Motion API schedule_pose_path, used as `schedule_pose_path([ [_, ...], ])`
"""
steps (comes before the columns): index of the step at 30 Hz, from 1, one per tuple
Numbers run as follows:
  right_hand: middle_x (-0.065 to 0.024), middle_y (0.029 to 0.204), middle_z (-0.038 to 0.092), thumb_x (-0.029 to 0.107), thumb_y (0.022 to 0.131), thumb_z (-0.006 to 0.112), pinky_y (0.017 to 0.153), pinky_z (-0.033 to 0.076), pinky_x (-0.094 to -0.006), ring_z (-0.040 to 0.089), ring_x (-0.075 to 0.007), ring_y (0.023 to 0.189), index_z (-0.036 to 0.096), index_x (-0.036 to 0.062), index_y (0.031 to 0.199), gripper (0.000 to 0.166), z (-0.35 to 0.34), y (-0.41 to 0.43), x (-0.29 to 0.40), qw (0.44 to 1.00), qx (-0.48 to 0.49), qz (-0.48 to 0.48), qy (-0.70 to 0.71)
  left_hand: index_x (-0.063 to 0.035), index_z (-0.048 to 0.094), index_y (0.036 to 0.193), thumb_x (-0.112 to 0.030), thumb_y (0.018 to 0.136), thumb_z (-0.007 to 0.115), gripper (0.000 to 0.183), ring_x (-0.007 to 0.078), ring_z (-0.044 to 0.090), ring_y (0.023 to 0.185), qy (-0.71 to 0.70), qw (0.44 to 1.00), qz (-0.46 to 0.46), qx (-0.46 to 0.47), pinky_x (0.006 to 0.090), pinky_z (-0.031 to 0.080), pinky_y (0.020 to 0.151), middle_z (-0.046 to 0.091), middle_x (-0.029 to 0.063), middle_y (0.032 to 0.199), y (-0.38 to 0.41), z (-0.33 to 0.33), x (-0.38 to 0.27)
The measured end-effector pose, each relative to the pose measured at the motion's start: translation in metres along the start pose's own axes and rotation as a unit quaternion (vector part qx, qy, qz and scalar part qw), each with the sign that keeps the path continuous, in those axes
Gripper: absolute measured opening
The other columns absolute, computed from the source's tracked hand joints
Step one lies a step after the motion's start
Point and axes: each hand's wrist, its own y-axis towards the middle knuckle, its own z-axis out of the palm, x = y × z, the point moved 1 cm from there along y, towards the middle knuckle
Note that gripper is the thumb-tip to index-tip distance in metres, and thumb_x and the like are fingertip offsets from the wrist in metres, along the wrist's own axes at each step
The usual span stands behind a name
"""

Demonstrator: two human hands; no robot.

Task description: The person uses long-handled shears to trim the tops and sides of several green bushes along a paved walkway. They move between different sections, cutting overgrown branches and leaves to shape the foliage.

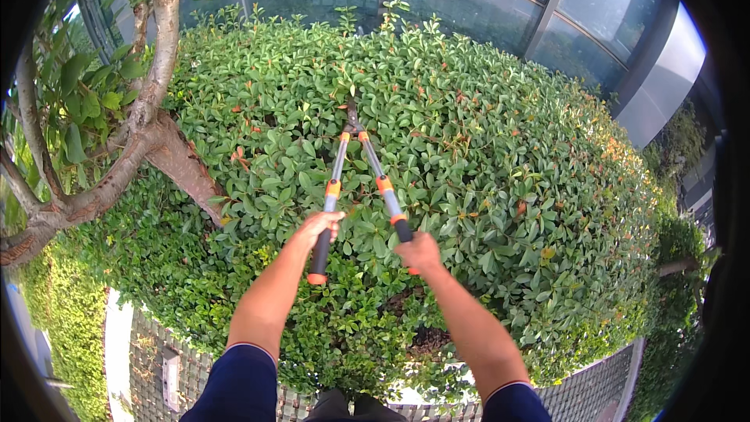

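A pair of long-handled hedge shears (352,122) reaches out over a broad leafy hedge (469,170), its dark blades pointing away from me among the top leaves. Around the black grip of the left handle, near its upper end, my left hand (319,227) is closed. My right hand (419,251) grips the other black handle, hiding much of it. Both handles have grey telescoping tubes with orange collars, and they stand apart in a narrow V. Leaves partly cover the blade tips, so I cannot tell what lies between them.
A thick forked tree trunk (143,129) leans over the hedge's left side. Glass panels (463,0) in metal frames rise behind the hedge, with a silver column (662,82) at right. Patterned paving (149,357) and a pale kerb (119,346) lie at lower left.
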Motion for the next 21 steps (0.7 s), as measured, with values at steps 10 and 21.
schedule_pose_path([
  [10, -0.0066, 0.062, 0.06, 0.013, 0.076, 0.079, 0.045, 0.045, -0.0309, 0.059, -0.0149, 0.048, 0.061, -0.005, 0.095, 0.031, -0.114, -0.168, -0.076, 0.983, 0.037, 0.095, 0.151, -0.0024, 0.055, 0.095, -0.016, 0.091, 0.072, 0.022, 0.0106, 0.052, 0.043, 0.039, 0.996, -0.046, 0.07, 0.0251, 0.046, 0.04, 0.054, -0.0005, 0.061, -0.129, -0.019, 0.02],
  [21, -0.0075, 0.063, 0.063, 0.017, 0.076, 0.072, 0.047, 0.049, -0.0333, 0.059, -0.0154, 0.049, 0.063, -0.0041, 0.091, 0.027, -0.047, -0.076, -0.042, 0.986, -0.007, 0.076, 0.148, -0.0056, 0.053, 0.09, -0.014, 0.091, 0.07, 0.019, 0.0098, 0.05, 0.045, 0.01, 1.0, -0.02, 0.015, 0.0227, 0.046, 0.041, 0.054, -0.0003, 0.061, -0.023, 0.089, -0.006],
])
